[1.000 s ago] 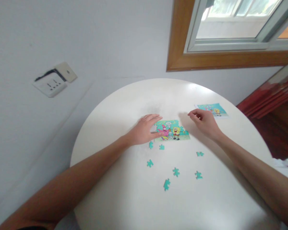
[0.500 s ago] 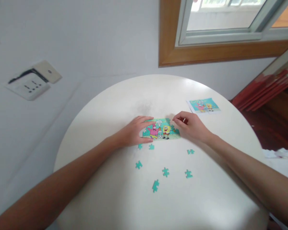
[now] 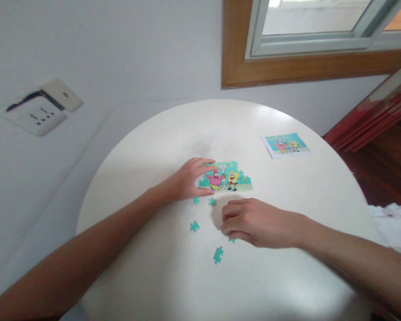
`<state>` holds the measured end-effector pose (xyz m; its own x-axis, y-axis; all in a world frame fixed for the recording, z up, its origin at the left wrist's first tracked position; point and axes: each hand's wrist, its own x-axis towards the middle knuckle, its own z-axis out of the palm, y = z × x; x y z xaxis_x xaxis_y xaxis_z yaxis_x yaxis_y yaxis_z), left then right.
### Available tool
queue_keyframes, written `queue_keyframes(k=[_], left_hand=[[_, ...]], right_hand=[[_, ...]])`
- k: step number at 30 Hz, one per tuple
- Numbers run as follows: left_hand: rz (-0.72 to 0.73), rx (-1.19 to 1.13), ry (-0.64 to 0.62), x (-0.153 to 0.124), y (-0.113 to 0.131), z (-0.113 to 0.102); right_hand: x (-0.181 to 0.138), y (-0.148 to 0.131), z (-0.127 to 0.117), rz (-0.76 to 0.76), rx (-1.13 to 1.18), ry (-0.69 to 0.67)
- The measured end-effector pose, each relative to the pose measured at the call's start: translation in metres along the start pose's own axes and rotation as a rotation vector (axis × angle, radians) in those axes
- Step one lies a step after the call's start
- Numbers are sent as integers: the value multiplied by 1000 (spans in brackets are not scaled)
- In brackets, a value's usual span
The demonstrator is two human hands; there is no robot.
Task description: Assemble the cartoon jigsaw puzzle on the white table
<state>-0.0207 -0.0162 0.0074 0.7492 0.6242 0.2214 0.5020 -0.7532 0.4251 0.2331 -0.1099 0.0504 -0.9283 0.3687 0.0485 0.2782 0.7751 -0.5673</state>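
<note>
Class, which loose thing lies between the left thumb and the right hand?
The head view shows a puzzle piece between the left thumb and the right hand.

Puzzle (image 3: 225, 177) to card (image 3: 287, 144): open table (image 3: 259, 164) between.
Puzzle's left end: left hand (image 3: 187, 179) blocks.
Near side: right hand (image 3: 249, 221), loose pieces (image 3: 218, 255) in the way.

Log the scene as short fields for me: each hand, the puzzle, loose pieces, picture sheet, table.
Left hand: thumb and fingers spread around the left end of the puzzle
Right hand: curled, nearer the camera than the puzzle; grip hidden
Puzzle: incomplete, upper right corner missing
Loose pieces: at least five, one partly hidden by the right hand
Picture sheet: apart, beyond the puzzle to the right
Table: white, rounded
</note>
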Motion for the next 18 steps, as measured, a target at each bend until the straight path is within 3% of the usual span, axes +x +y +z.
queue_keyframes(k=[9,18], left_hand=[[2,-9,15,0,-1,1],[-6,-53,121,2,-6,6]], right_hand=[[9,-9,19,-105,-70,20],[2,37,-1,365,-38,568]])
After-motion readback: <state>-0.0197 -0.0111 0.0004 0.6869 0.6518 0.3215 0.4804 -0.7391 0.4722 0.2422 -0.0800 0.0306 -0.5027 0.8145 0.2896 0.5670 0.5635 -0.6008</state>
